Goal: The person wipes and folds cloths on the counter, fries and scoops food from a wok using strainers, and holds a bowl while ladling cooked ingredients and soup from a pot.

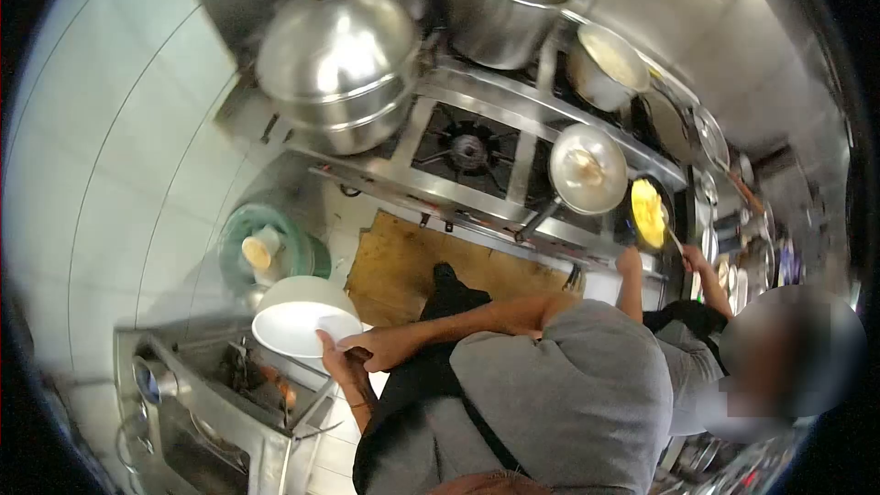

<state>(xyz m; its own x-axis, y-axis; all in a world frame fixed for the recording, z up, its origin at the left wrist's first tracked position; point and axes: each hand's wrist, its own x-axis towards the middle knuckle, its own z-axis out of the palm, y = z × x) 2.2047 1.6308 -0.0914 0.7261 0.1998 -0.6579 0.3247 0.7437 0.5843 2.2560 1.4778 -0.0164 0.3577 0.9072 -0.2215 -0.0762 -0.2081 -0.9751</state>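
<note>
A white bowl point(298, 330) is tilted, its pale inside showing. My left hand point(341, 365) grips its near right edge, fingers lying on the inner wall. My right hand point(383, 346) is closed beside my left hand, against the bowl's edge; its fingertips are partly hidden, and what they hold cannot be made out. Beyond the bowl stands a green bin point(316, 258) with pale containers on top. Below the bowl is a steel sink unit point(215, 412) with reddish-brown scraps in its basin.
The stove point(477, 101) carries a domed steamer point(341, 46), tall pots point(504, 14) and a pan point(587, 174). At right, a co-worker point(692, 357) works a utensil at a pan of yellow food point(647, 211). A brown mat point(394, 261) lies on the floor.
</note>
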